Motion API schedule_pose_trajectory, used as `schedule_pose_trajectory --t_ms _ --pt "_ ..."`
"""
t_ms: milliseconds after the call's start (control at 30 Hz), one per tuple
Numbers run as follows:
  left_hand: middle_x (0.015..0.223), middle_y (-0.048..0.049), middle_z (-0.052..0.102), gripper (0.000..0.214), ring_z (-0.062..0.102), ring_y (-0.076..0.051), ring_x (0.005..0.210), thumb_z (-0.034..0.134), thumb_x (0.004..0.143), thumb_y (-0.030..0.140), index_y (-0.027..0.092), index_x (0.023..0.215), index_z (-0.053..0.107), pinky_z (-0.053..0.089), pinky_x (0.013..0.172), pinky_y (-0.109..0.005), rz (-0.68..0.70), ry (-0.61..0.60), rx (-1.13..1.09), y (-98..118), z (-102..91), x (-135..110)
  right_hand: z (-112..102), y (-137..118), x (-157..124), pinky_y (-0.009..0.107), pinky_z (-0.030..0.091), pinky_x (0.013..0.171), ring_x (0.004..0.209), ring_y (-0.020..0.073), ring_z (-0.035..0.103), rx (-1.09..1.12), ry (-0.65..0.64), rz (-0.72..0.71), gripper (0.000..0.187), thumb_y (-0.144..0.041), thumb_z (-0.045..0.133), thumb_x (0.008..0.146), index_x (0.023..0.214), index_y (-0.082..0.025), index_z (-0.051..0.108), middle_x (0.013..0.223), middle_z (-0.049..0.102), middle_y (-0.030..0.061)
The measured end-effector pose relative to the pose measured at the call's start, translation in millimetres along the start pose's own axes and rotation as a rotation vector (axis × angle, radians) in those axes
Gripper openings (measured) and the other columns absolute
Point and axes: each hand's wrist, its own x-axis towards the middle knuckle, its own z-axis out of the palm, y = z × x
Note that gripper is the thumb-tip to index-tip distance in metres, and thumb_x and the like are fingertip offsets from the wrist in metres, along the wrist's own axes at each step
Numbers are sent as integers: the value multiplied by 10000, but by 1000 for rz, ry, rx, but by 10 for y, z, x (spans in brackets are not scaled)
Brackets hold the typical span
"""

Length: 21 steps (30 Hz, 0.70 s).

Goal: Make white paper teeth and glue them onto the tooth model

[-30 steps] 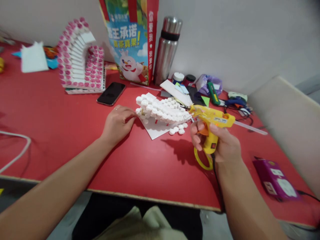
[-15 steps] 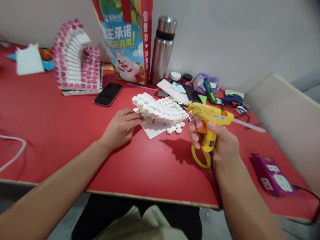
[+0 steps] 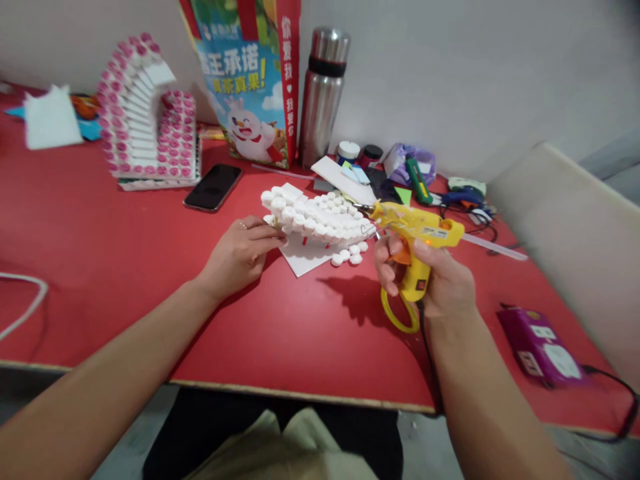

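Note:
My right hand (image 3: pixel 447 280) is wrapped round the grip of a yellow hot glue gun (image 3: pixel 423 225), fingers by its orange trigger. A clear glue stick (image 3: pixel 493 247) pokes out of the gun's back. Its metal nozzle points left, at the right end of a white craft model (image 3: pixel 317 223) covered in rows of small white rounded pieces. My left hand (image 3: pixel 247 248) grips the model's left end, its fingertips partly hidden there. Beneath the model lies a white board (image 3: pixel 300 263), with short red bits between them. Several loose white pieces (image 3: pixel 350 255) rest at the board's right edge.
A pink-and-white arched model (image 3: pixel 145 113), a phone (image 3: pixel 213 187), a printed bag (image 3: pixel 250 100) and a steel flask (image 3: pixel 325 100) stand or lie behind. A green cutter (image 3: pixel 417 180) is among clutter at back right. A purple box (image 3: pixel 543 347) with a cord sits far right.
The view has shifted slightly, so everything appears a little further left and up. Both hands keep their grips, and the glue gun stays by the model's right end.

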Motion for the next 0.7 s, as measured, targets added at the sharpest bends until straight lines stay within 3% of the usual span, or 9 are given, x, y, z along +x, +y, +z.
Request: schedule_pose_trajectory --t_ms 267,400,533,700 --pt "1161 -131 794 361 716 -290 1040 505 888 21 163 1087 771 573 916 -484 59 33 39 -2 -25 -6 -3 -6 -8 209 543 449 591 124 631 13 -19 7 186 -354 753 863 848 -168 745 815 659 47" --pt "1184 -173 766 342 725 -299 1060 548 917 55 151 1190 731 583 928 -483 97 73 35 165 -96 7 -21 -29 -12 208 545 439 591 126 640 45 42 -7 228 -377 800 812 833 -157 744 834 689 57" --pt "1179 -143 765 228 737 -258 1062 585 973 126 157 1150 726 606 889 -378 119 -43 -90 488 -69 153 -31 -71 -11 210 543 442 596 121 628 58 118 -18 250 -381 834 762 815 -160 733 827 698 53" --pt "1214 -161 753 261 745 -270 1039 534 1003 150 124 1180 724 609 831 -369 53 -188 -61 772 196 414 -59 -101 12 204 509 418 584 108 593 18 188 -58 288 -422 847 733 798 -175 714 812 680 35"
